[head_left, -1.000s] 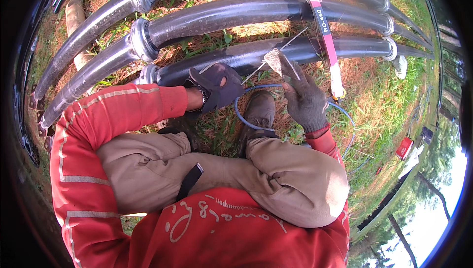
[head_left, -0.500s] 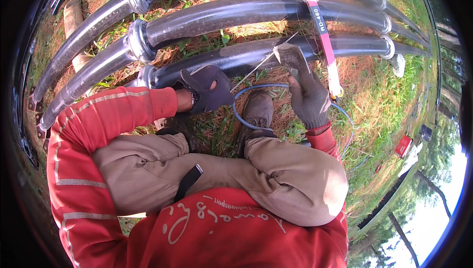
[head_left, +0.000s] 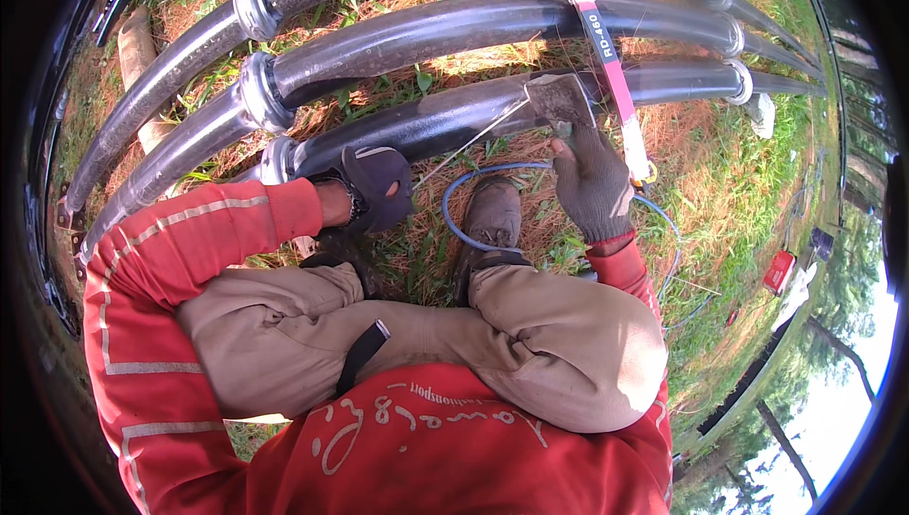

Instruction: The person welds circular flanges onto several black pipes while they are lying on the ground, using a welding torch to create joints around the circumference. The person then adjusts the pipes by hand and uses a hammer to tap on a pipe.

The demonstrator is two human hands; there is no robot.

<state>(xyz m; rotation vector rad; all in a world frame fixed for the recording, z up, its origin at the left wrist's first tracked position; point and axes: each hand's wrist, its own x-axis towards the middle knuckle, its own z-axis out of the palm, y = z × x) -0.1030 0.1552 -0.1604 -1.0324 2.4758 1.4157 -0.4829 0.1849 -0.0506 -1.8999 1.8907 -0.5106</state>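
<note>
My right hand (head_left: 595,184), in a grey knitted glove, grips a flat, dirty grey-brown piece (head_left: 559,100) with a pale edge; its exact kind I cannot make out. A thin white strand (head_left: 473,141) runs taut from the piece's left corner down to my left hand (head_left: 379,189). That hand wears a dark glove with a hole in the back and is closed round the strand's lower end; its fingertips are hidden. Both hands are in front of the nearest black pipe (head_left: 426,117). A blue hose (head_left: 454,214) loops between them, round my shoe (head_left: 493,212).
Two more black pipes (head_left: 379,51) with metal collars (head_left: 264,92) lie farther off. Across the pipes leans a splintered stake (head_left: 606,51), painted dark, pink and white. A log (head_left: 137,51) lies at far left, a red box (head_left: 778,272) on the grass at right.
My left hand has moved left and slightly down, away from the right hand, so more of the white strand shows between them. The right hand has shifted slightly left.
</note>
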